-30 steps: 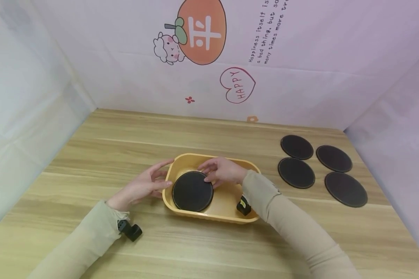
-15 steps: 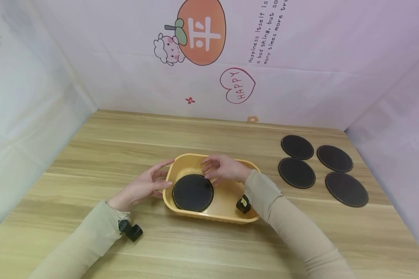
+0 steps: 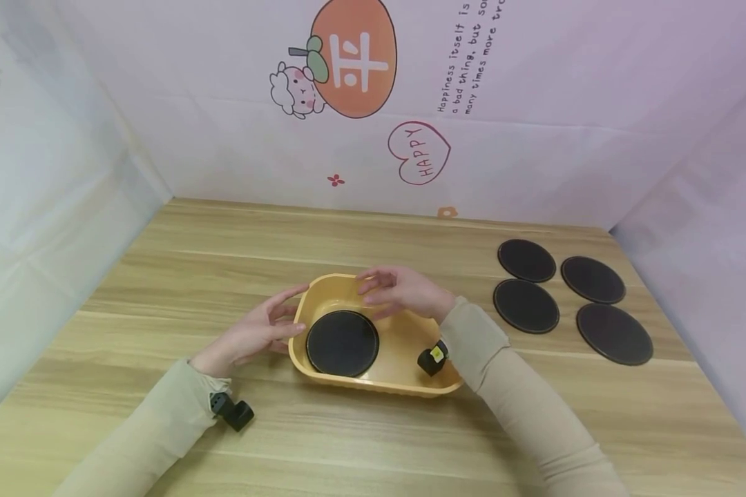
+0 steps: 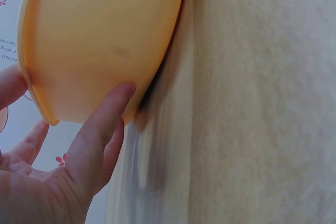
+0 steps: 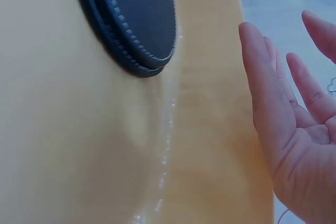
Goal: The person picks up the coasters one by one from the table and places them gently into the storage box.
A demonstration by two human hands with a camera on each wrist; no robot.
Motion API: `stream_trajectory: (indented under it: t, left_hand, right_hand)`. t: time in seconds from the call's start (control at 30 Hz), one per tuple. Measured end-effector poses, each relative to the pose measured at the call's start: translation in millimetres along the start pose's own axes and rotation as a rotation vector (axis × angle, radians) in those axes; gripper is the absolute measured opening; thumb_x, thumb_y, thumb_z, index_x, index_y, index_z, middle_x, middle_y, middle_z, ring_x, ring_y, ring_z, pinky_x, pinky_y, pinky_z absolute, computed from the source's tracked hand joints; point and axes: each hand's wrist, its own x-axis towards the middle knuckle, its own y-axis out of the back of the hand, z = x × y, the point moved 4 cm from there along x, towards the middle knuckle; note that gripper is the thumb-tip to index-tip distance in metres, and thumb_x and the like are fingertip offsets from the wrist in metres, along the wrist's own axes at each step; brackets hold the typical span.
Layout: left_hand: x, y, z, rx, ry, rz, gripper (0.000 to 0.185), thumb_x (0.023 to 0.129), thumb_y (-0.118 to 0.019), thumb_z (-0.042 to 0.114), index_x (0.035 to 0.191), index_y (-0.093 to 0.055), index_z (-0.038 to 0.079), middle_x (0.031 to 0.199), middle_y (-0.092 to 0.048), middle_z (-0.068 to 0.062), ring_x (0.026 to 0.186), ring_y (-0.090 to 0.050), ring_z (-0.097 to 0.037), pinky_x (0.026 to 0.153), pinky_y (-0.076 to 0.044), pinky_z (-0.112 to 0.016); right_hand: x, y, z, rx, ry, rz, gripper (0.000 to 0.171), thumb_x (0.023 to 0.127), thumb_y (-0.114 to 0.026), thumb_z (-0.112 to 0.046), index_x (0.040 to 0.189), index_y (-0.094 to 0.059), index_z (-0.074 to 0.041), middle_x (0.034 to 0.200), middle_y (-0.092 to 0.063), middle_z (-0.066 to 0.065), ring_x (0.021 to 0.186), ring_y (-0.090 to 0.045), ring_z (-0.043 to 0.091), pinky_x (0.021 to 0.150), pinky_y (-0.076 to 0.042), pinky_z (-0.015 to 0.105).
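A yellow plastic basin (image 3: 404,352) stands on the table. Inside its left half lie black round coasters (image 3: 342,343) with pale stitching; the right wrist view shows two stacked coasters (image 5: 139,14). My left hand (image 3: 257,331) touches the basin's left end with fingers spread; in the left wrist view its thumb (image 4: 107,114) lies against the outer wall. Above the basin's far rim, my right hand (image 3: 404,290) holds nothing, its fingers loosely extended and apart from the coasters. Its palm and fingers (image 5: 262,82) appear beside the basin wall in the right wrist view.
Several more black coasters (image 3: 525,306) lie flat on the wooden table (image 3: 373,449), right of the basin. White printed cloth (image 3: 236,138) hangs behind the table and at both sides.
The right hand has let go of the upper coaster, which has settled onto the one below, and has lifted away toward the far rim. The left hand stays in place.
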Motion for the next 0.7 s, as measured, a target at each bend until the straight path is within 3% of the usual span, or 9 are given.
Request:
stream_trajectory:
  t: [0.2,0.47,0.7]
  left_hand:
    - [-0.4,0.3,0.0,0.013,0.006,0.006,0.074,0.092,-0.056,0.003,0.152,-0.013,0.011,0.146,-0.026,-0.033,0.111,-0.056,-0.032,0.079,-0.057,-0.044]
    - [-0.6,1.7,-0.7,-0.004,0.004,-0.001,0.075,0.092,-0.058,0.005,0.152,-0.013,0.011,0.146,-0.026,-0.032,0.112,-0.056,-0.033,0.079,-0.057,-0.045]
    - [1.1,2.8,-2.4,0.014,0.013,0.008,0.077,0.091,-0.062,0.010,0.152,-0.015,0.013,0.145,-0.029,-0.031,0.113,-0.056,-0.034,0.079,-0.057,-0.045]
  right_hand:
    - [-11.2,4.8,-11.8,0.038,0.034,-0.001,0.051,0.090,-0.054,0.006,0.138,-0.036,0.008,0.131,-0.043,0.033,0.116,-0.048,0.044,0.089,-0.050,0.055]
    - [-35.2,23.7,-29.1,-0.058,0.047,0.046,0.050,0.089,-0.058,0.000,0.137,-0.042,0.002,0.132,-0.047,0.029,0.119,-0.048,0.045,0.085,-0.055,0.048]
    - [-63.7,44.5,-24.2,-0.140,0.010,0.091,0.053,0.088,-0.063,-0.006,0.136,-0.041,0.003,0.131,-0.049,0.026,0.115,-0.053,0.039,0.085,-0.055,0.044]
